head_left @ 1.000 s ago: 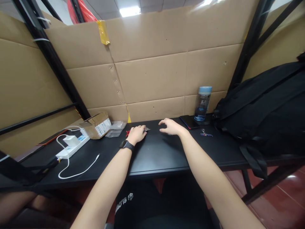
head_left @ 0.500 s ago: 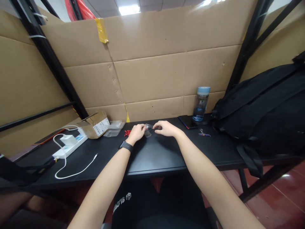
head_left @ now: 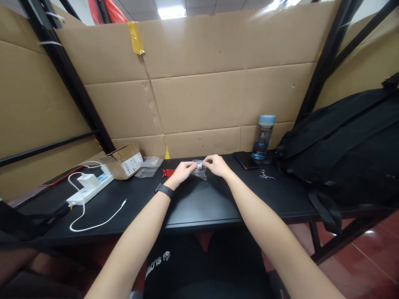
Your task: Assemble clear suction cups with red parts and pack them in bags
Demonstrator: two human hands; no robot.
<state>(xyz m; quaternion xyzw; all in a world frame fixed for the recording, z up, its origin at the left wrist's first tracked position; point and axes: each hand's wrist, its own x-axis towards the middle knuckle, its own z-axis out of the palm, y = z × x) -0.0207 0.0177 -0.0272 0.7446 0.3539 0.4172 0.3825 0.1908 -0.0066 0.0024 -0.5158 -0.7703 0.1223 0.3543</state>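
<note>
Creased, matte cardboard panels (head_left: 199, 99) rise behind a smooth black tabletop (head_left: 205, 203). Near its far edge, a crinkled, glossy clear plastic bag (head_left: 201, 174) sits between the left hand (head_left: 182, 171) and right hand (head_left: 216, 165), pinched by both. The left hand partly hides jumbled red pieces (head_left: 168, 172). The bag's contents are too small to identify; the limp black backpack (head_left: 352, 145) is cut off rightward.

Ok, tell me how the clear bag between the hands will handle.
The clear bag will probably flop, since it looks thin and creased. It is likely light, being small compared with the left hand and right hand. Its glossy surface may feel slippery.
</note>
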